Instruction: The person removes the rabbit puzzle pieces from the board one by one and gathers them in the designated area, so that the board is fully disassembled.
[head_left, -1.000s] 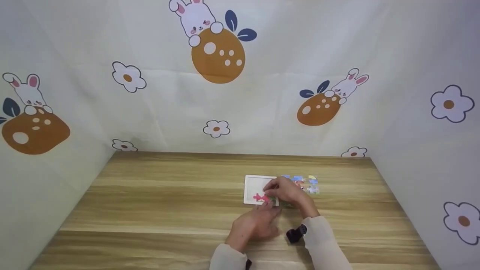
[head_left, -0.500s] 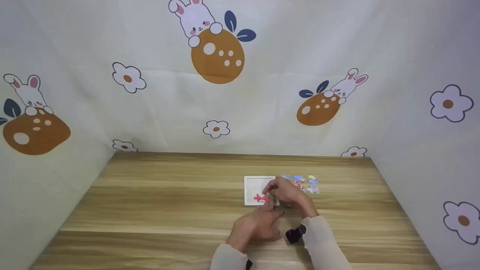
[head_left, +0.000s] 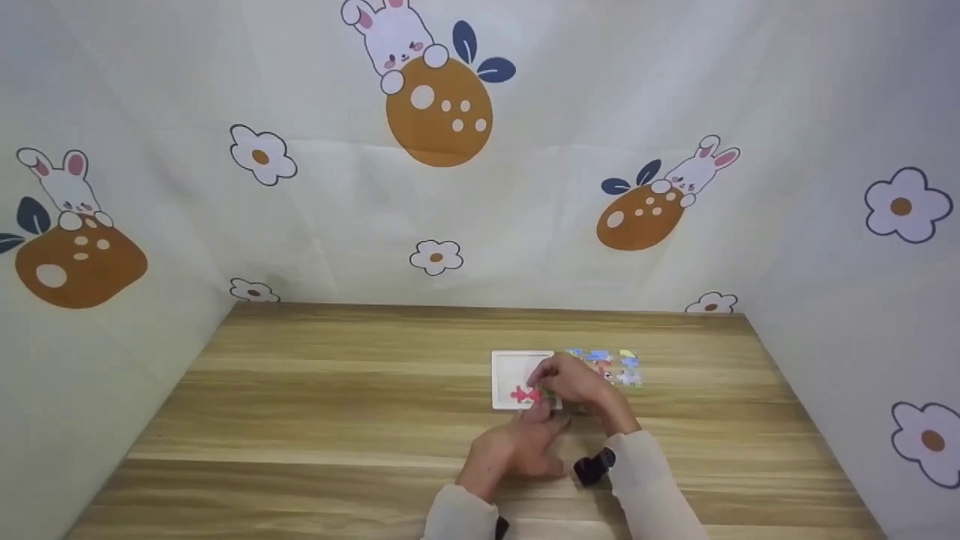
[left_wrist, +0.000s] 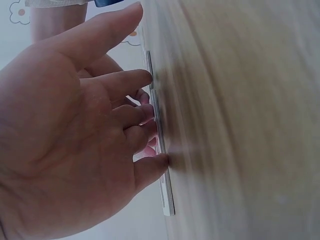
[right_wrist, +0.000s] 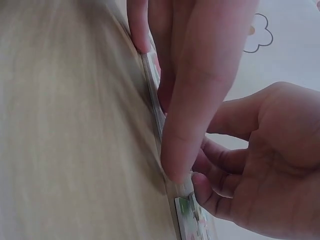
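A white square puzzle tray point(head_left: 504, 352) lies on the wooden table, with joined red puzzle pieces point(head_left: 526, 394) in its near right part. My left hand point(head_left: 517, 450) is at the tray's near edge, and in the left wrist view its fingers, mostly extended, touch the tray's side. Over the tray's right side is my right hand point(head_left: 574, 381), fingers curled and tips down by the pieces. Whether it pinches a piece or presses one is hidden. In the right wrist view, left-hand fingers point(right_wrist: 192, 100) partly cover the right hand point(right_wrist: 280, 160).
Loose puzzle pieces point(head_left: 628, 367), blue, yellow and red, lie right of the tray, partly behind the right hand. A black wrist device point(head_left: 594, 466) sits at the right sleeve. Patterned cloth point(head_left: 337, 225) stands around the wooden table point(head_left: 337, 390).
Both hands stay nearly in place at the tray. My left-hand fingers have shifted slightly, and the tray and pieces look almost the same.
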